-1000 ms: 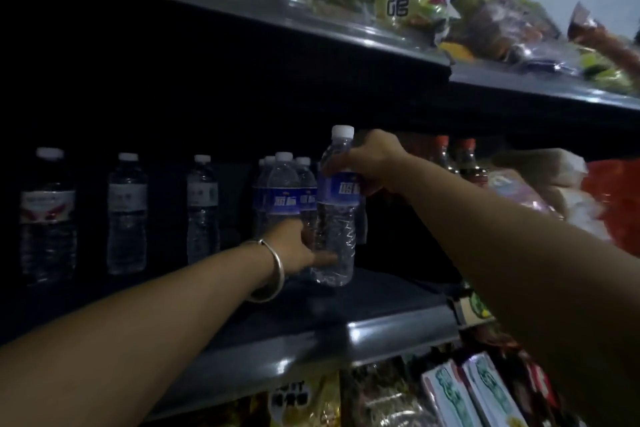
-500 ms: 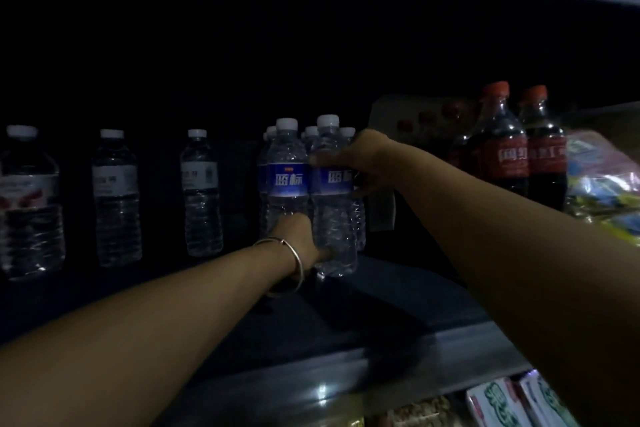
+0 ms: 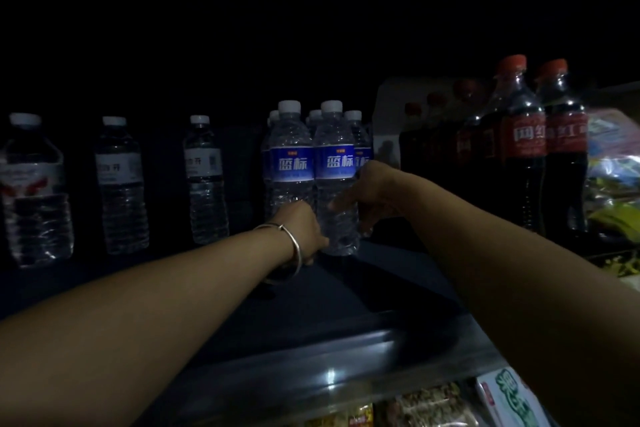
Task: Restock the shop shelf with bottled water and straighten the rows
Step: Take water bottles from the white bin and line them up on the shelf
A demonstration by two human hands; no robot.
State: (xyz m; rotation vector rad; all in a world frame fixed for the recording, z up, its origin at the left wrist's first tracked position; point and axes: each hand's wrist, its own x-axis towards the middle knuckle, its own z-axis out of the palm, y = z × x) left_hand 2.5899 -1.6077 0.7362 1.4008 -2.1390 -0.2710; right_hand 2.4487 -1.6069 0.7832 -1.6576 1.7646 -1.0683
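Observation:
A clear water bottle (image 3: 334,163) with a blue label and white cap stands on the dark shelf (image 3: 367,291), front right of a cluster of like bottles (image 3: 291,156). My right hand (image 3: 372,194) grips its lower body from the right, below the label. My left hand (image 3: 306,230), a metal bangle on the wrist, holds the same bottle at its foot from the left and covers the base of the neighbouring bottle. Its fingers are hidden behind the hand.
Three single water bottles (image 3: 119,184) stand spaced apart along the left of the shelf. Dark cola bottles (image 3: 526,149) with red labels crowd the right, with snack bags (image 3: 616,163) beyond. The shelf's metal front lip (image 3: 329,374) sits over packets below.
The bottle has come down onto the shelf beside the front bottle of the cluster. My right hand slid from the label down to the lower body. The camera dipped under the upper shelf.

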